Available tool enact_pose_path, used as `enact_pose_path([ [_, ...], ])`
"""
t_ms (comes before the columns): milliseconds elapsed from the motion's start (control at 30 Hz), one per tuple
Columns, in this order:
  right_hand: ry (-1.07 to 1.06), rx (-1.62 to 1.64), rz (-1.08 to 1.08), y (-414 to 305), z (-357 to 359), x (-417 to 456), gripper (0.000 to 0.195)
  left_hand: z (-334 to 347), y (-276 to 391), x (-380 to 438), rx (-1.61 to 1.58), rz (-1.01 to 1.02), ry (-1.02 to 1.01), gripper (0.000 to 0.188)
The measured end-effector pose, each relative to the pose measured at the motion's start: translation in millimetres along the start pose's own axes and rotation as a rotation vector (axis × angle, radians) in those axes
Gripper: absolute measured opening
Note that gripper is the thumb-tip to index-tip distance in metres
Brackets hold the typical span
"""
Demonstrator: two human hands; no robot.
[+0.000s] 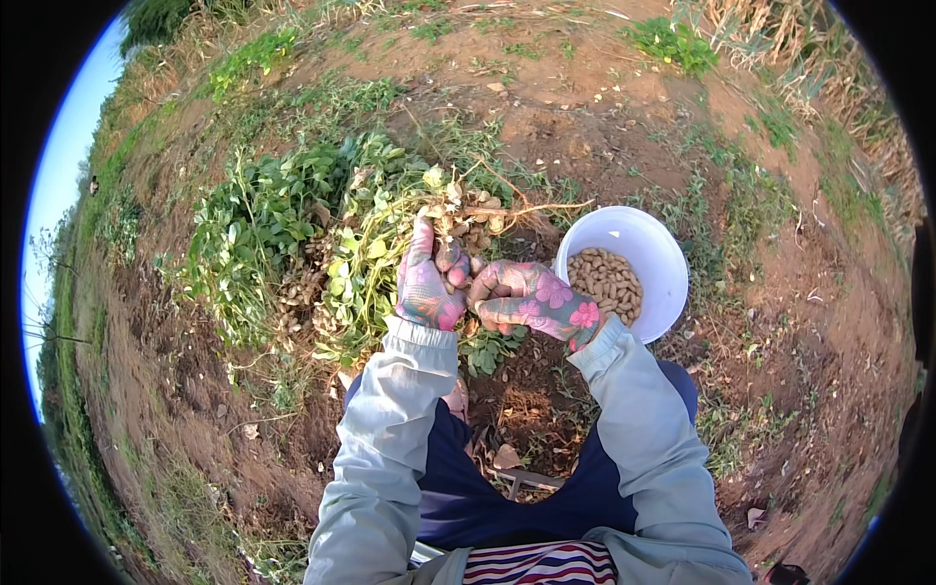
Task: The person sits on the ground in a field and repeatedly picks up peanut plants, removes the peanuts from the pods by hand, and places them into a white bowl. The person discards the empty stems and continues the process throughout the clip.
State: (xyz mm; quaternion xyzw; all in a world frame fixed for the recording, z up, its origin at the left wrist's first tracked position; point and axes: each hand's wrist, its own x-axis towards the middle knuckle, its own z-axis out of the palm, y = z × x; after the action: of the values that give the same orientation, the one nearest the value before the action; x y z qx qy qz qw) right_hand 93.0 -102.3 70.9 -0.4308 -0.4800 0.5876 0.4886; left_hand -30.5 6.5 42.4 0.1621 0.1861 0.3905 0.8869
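Observation:
My left hand [431, 281], in a floral-patterned glove, grips an uprooted peanut plant [365, 248]. Its roots and a cluster of peanut pods [479, 219] stick out above the fingers, towards the right. Close against it, my right hand [530, 296], gloved alike, has its fingers curled at a few pods beside the left fingertips; whether it holds a pod is hard to tell. A white plastic bucket [665, 270] stands just right of my right hand, with many picked peanuts [603, 278] inside, partly covered by that hand and wrist.
More leafy peanut plants [259, 227] with pods lie in a heap to the left. Brown soil with weeds and dry leaves surrounds my bent knees. Dry stalks [782, 36] stand at the upper right. Between my legs, part of a low frame [523, 479] shows near the ground.

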Motion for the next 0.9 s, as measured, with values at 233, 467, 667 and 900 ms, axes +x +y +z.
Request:
enact_pose_path([
  [233, 0.494, -0.020, 0.049, 14, -1, 10, 0.022, 11, -5, 2, 0.077, 0.067, -0.006, 0.043],
  [467, 0.555, 0.063, 0.059, 28, 17, 22, 0.023, 5, -13, 0, 0.041, 0.007, -0.067, 0.039],
  [667, 0.301, 0.012, -0.069, 26, 12, 19, 0.013, 4, -13, -2, 0.042, 0.087, 0.024, 0.031],
  [900, 0.215, 0.451, -0.046, 17, 4, 4, 0.018, 12, -8, 0, 0.066, 0.073, 0.045, 0.037],
])
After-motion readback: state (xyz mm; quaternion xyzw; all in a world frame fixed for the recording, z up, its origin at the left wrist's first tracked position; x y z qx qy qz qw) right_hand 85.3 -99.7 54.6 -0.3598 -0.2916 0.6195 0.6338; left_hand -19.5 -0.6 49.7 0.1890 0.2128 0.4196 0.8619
